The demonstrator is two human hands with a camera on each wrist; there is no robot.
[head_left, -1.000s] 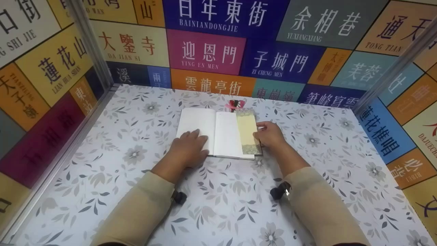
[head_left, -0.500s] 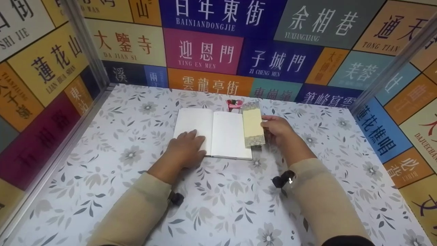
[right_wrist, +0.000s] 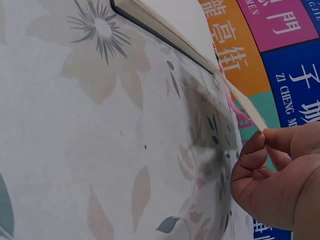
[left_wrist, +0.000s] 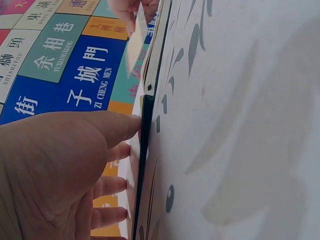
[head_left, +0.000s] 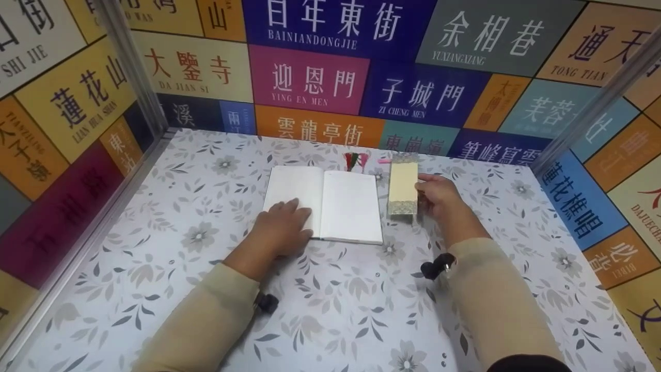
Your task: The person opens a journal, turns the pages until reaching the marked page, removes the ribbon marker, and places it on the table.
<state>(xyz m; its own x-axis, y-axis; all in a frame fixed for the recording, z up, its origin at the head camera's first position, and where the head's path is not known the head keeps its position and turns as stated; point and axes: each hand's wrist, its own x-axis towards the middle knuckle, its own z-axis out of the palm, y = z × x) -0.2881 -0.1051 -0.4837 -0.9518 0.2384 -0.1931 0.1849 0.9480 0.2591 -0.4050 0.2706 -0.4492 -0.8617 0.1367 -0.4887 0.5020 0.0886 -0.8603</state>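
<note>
A book [head_left: 351,206] lies open on the table with blank white pages showing. My left hand [head_left: 284,225] rests on its left page, fingers straight and slightly spread. In the left wrist view, the thumb and fingertips of my left hand [left_wrist: 65,165] touch the page by the book's edge. To the right of the book, my right hand [head_left: 439,196] pinches a pale yellow bookmark [head_left: 403,183] with patterned grey ends. The right wrist view has the bookmark [right_wrist: 245,105] edge-on between the thumb and fingers of my right hand [right_wrist: 275,170], raised over the tabletop.
Red, green and pink tassels [head_left: 355,161] stick out past the book's top edge. Floral cloth [head_left: 330,310] covers the table. Upright panels with coloured street-name signs [head_left: 310,80] border the back and both sides.
My right hand has moved right, carrying the bookmark off the right page to beside the book. That page is now fully uncovered. My left hand has stayed on the left page.
</note>
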